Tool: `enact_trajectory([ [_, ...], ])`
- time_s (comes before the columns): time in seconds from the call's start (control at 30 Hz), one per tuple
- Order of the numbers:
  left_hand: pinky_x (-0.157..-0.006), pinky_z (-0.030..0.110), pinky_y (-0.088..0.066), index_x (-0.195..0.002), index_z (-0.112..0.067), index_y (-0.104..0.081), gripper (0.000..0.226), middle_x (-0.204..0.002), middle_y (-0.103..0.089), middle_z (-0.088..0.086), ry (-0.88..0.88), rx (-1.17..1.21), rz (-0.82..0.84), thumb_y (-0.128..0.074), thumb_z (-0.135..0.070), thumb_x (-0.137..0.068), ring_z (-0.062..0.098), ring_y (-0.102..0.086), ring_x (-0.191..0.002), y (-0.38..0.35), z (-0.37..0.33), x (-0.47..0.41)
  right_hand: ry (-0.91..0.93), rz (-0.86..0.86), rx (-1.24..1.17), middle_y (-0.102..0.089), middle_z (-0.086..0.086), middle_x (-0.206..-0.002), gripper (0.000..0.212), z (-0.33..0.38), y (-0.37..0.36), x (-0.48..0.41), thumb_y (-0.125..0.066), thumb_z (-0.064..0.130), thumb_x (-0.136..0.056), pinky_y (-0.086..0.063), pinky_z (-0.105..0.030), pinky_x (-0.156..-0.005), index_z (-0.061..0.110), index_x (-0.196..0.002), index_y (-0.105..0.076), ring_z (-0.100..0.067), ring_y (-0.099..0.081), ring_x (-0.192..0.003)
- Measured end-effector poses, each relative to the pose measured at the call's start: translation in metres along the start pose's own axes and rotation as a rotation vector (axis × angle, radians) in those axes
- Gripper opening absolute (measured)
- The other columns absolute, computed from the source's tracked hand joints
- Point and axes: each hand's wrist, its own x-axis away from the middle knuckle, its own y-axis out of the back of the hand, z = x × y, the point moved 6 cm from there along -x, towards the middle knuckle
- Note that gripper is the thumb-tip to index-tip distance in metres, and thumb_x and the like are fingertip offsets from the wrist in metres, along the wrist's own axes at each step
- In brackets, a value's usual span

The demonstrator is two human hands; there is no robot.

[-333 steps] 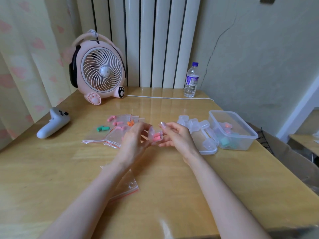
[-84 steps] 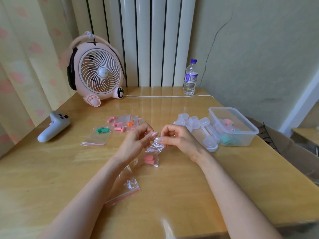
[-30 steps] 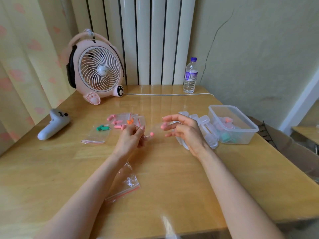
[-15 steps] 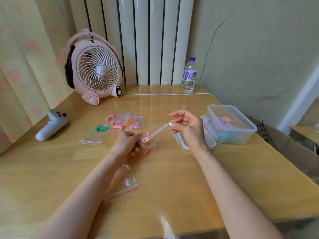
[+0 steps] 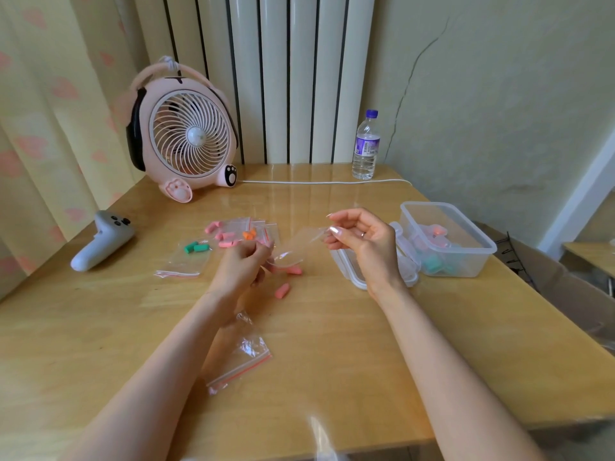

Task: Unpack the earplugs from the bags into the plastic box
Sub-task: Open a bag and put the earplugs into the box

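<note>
I am holding a clear bag (image 5: 294, 249) stretched between my two hands, which are apart. My right hand (image 5: 364, 242) is pinching the bag's far end between thumb and fingertips, raised above the table (image 5: 332, 344). My left hand (image 5: 241, 269) is curling its fingers round the bag's near end, lower down. Two loose pink earplugs (image 5: 282, 290) are lying on the table just below the bag, one right beside my left fingers and the other a little nearer to me. A flattened empty bag (image 5: 246, 357) with a red strip is lying by my left forearm.

Beyond my left hand, several filled bags (image 5: 239, 231) are lying together, showing pink and orange plugs, and one bag of green earplugs (image 5: 194, 248) is lying just to their left. To my right, the plastic box (image 5: 466, 266) is sitting open with pink and green pieces inside, and its lid (image 5: 352, 277) is lying against it, partly behind my wrist.

Further out, a grey controller (image 5: 100, 241) is resting at the left edge. A pink fan (image 5: 189, 141) and a water bottle (image 5: 366, 144) are standing at the back, with a white cable (image 5: 326, 182) running between them.
</note>
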Motion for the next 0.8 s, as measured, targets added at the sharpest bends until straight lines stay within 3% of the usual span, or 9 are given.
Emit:
enact_trajectory([
  [0.1, -0.044, 0.017, -0.037, -0.070, -0.010, -0.053, 0.033, -0.071, -0.065, 0.008, -0.048, 0.049, -0.013, -0.050, -0.030, -0.096, 0.004, -0.048, -0.043, 0.004, -0.004, 0.000, 0.012, -0.010, -0.040, -0.065, -0.016, -0.079, 0.023, 0.001, 0.001, 0.000, -0.056, -0.013, -0.084, -0.056, -0.027, -0.068, 0.008, -0.085, -0.064, -0.018, -0.067, -0.069],
  [0.2, -0.049, 0.018, -0.045, -0.082, -0.012, -0.053, 0.019, -0.073, -0.068, -0.001, -0.059, 0.148, -0.029, -0.053, -0.027, -0.094, 0.005, -0.059, -0.052, 0.005, -0.007, 0.001, 0.027, 0.003, -0.081, -0.067, -0.014, -0.081, 0.019, 0.000, 0.000, -0.001, -0.057, -0.013, -0.084, -0.056, -0.029, -0.077, 0.005, -0.087, -0.064, -0.018, -0.068, -0.078],
  [0.27, -0.052, 0.019, -0.050, -0.094, -0.012, -0.052, 0.008, -0.075, -0.068, 0.000, -0.072, 0.234, -0.041, -0.058, -0.017, -0.092, 0.009, -0.063, -0.057, 0.007, -0.008, 0.001, 0.021, 0.065, -0.085, -0.068, -0.009, -0.083, 0.020, -0.002, -0.004, -0.001, -0.057, -0.013, -0.083, -0.055, -0.035, -0.084, 0.004, -0.091, -0.064, -0.017, -0.067, -0.082],
  [0.33, -0.056, 0.020, -0.053, -0.097, -0.012, -0.051, 0.014, -0.077, -0.066, 0.004, -0.108, 0.258, -0.091, -0.059, -0.004, -0.089, 0.012, -0.065, -0.063, 0.012, -0.009, 0.000, -0.001, 0.127, -0.044, -0.069, -0.007, -0.088, 0.026, -0.006, -0.009, -0.001, -0.058, -0.011, -0.082, -0.052, -0.038, -0.089, 0.010, -0.095, -0.065, -0.019, -0.067, -0.088],
  [0.47, -0.063, 0.019, -0.056, -0.089, -0.009, -0.053, 0.010, -0.088, -0.062, 0.013, -0.137, 0.210, -0.333, -0.055, 0.001, -0.090, 0.022, -0.065, -0.081, 0.031, -0.001, -0.004, -0.068, 0.083, 0.141, -0.069, -0.008, -0.098, 0.025, -0.016, -0.005, -0.002, -0.058, -0.003, -0.081, -0.054, -0.023, -0.074, 0.016, -0.097, -0.065, -0.023, -0.067, -0.092],
  [0.63, -0.085, 0.045, -0.053, -0.098, -0.014, -0.060, 0.009, -0.108, -0.060, 0.010, -0.104, -0.164, -0.410, -0.058, -0.018, -0.090, 0.030, -0.066, -0.089, 0.040, 0.013, -0.014, -0.118, -0.005, 0.349, -0.067, -0.007, -0.091, 0.026, -0.027, 0.006, -0.006, -0.058, 0.000, -0.088, -0.054, -0.030, -0.065, 0.025, -0.081, -0.064, -0.016, -0.064, -0.068],
  [0.7, -0.086, 0.046, -0.051, -0.103, -0.018, -0.061, 0.016, -0.117, -0.054, 0.011, -0.071, -0.396, -0.362, -0.056, -0.025, -0.090, 0.034, -0.065, -0.090, 0.035, 0.013, -0.014, -0.118, -0.016, 0.403, -0.066, -0.002, -0.086, 0.025, -0.030, 0.007, -0.007, -0.058, 0.002, -0.088, -0.055, -0.033, -0.065, 0.025, -0.080, -0.065, -0.020, -0.065, -0.070],
  [0.8, -0.080, 0.040, -0.050, -0.106, -0.023, -0.059, 0.018, -0.110, -0.065, 0.008, -0.041, -0.608, -0.291, -0.051, -0.021, -0.089, 0.035, -0.063, -0.092, 0.027, 0.013, -0.011, -0.115, -0.042, 0.528, -0.067, 0.007, -0.083, 0.032, -0.032, 0.012, -0.008, -0.059, 0.006, -0.086, -0.056, -0.042, -0.076, 0.036, -0.074, -0.063, -0.023, -0.067, -0.079],
])
